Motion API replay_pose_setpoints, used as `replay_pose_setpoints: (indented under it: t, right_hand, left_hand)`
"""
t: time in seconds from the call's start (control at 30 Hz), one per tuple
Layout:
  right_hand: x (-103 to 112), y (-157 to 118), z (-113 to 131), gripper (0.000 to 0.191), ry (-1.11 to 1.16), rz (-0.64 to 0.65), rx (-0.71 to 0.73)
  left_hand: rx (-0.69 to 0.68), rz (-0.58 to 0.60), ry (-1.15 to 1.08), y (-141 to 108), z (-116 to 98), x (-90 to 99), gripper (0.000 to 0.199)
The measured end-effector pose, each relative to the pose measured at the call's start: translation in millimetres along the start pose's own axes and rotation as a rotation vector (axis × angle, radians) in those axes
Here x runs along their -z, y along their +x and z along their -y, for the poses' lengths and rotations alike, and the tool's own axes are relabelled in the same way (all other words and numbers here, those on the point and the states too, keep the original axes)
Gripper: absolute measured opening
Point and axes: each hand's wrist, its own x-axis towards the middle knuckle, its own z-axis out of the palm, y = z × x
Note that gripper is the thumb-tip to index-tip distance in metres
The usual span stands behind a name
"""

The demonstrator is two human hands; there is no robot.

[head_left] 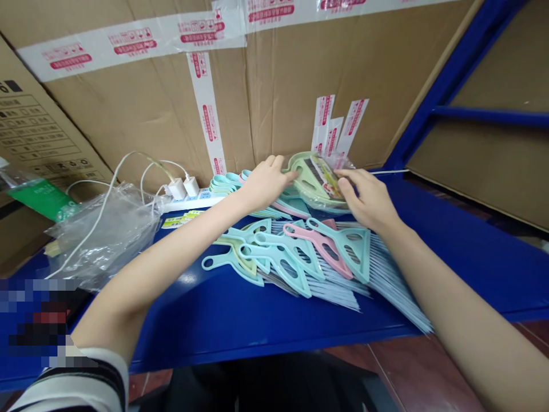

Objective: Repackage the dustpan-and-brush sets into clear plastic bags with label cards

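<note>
A light green plastic piece with a printed card in clear wrap lies at the back of the blue shelf. My left hand is at its left edge, fingers curled, and what they grip is hard to make out. At its right side my right hand touches the wrap, thumb and fingers slightly apart. Nearer to me lies a loose pile of small brushes with gray-blue bristles; among them are a pink brush handle and several light blue ones, such as the one at the right.
A white power strip with two plugged chargers and cables stands behind left. Clear plastic bags and a green-labelled bottle are at the left. Taped cardboard rises behind the blue shelf; a blue frame is at right.
</note>
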Motion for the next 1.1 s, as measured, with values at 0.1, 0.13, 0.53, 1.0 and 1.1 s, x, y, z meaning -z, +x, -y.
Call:
replay_pose_setpoints:
  t: [0.1, 0.13, 0.53, 1.0, 1.1]
  right_hand:
    - [1.4, -2.7, 14.1, 0.045, 0.07, -0.013, -0.02]
    - [1.6, -3.5, 19.7, 0.044, 0.108, 0.008, -0.023]
    - [11.4, 0.5, 114.4, 0.034, 0.275, 0.593, 0.104]
    - [-47.9, -1.9, 173.2, 0.013, 0.124, 0.46, 0.015]
    - [-49.5, -6.8, 168.8, 0.008, 0.201, 0.457, 0.003]
  left_hand:
    - [0.062, -0.021, 0.066, -39.6, 7.7, 12.7, 0.043]
    - [0.073, -0.027, 0.084, -54.4, 10.4, 16.0, 0.045]
    - [0.16, -0.107, 0.011, -206.5, 38.4, 21.3, 0.042]
    - [0.229, -0.122, -0.035, -249.9, 59.5, 0.6, 0.041]
    - [0.211, -0.13, -0.016, -250.7, 58.2, -0.3, 0.041]
